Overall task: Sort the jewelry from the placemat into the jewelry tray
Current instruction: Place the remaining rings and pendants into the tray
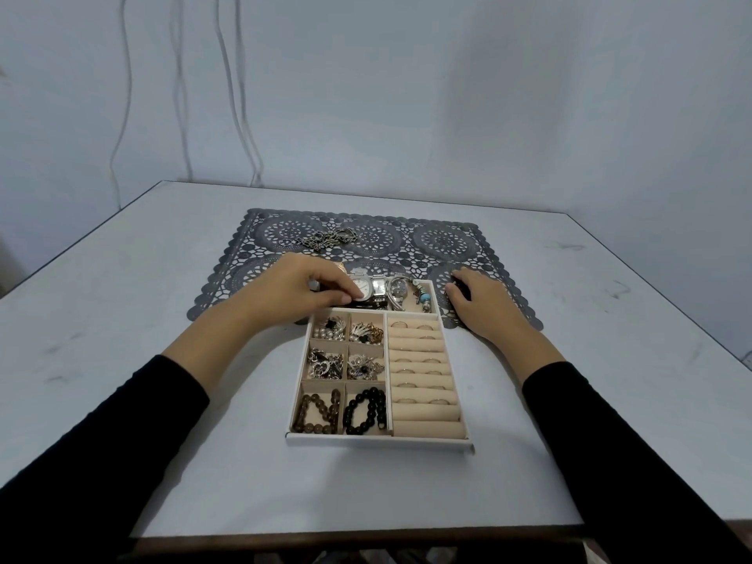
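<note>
Jewelry fills most of the white jewelry tray (378, 439), which sits on the gray bench (162, 278). The tray's far end lies on the near edge of the dark lacy placemat (443, 238).

The left hand (301, 291) reaches to the far, long box of the tray. Its fingers are curled and its thumb presses on a square watch (362, 289) with a white face, so it looks like it pinches that watch. 2 more watches (379, 286) lie just beside it in the same box. A bead bracelet with a blue bead (423, 297) lies at the right end of that box.

The right hand (480, 299) rests on the placemat, just beside the tray's far right corner. Its fingers bend down over something dark. I cannot tell if it holds anything.

A pile of chains (325, 239) lies on the far left part of the placemat, well apart from both hands.

On the tray's left side are 6 small boxes. The 4 farther ones hold small shiny pieces (325, 362). The near left box holds a brown bead bracelet (317, 413), and the near right box holds a black bead bracelet (366, 411). On the tray's right side, rings (419, 360) sit between soft tan rolls.

Both arms wear black sleeves (610, 421).
</note>
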The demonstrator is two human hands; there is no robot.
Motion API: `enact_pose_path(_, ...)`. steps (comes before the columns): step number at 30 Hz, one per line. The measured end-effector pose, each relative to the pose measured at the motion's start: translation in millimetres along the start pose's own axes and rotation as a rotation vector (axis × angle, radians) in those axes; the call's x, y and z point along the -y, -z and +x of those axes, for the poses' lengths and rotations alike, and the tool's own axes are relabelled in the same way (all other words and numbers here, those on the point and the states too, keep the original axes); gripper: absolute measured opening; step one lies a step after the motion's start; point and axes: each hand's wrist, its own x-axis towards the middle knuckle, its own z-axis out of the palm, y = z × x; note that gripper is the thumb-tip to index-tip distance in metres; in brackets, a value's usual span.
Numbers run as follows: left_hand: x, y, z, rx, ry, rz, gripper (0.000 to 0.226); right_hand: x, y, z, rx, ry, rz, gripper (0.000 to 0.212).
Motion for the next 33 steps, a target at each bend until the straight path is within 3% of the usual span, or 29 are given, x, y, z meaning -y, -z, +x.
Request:
enact_pose_path(3,-1,0,-1,-0.013,-0.001,-0.021,0.018,0,1,0,0.01,-0.008,0.003,0.042)
enact_pose_path(10,11,12,3,-0.224,0.075,-0.094,0.02,-2,5,11,-0.026,-0.032,0.018,0.034)
enact_pose_path(15,44,19,11,-0.353,0.169,0.1,0.025,-4,6,28,-0.061,-0.032,0.019,0.036)
enact_pose_path(22,84,26,31,-0.215,0.326,0.352,0.042,0,-2,66,0.043,0.0,0.003,0.042)
enact_pose_path(33,108,40,62,-0.06,0.326,0.407,0.048,27,-30,129,0.176,0.155,-0.012,0.044)
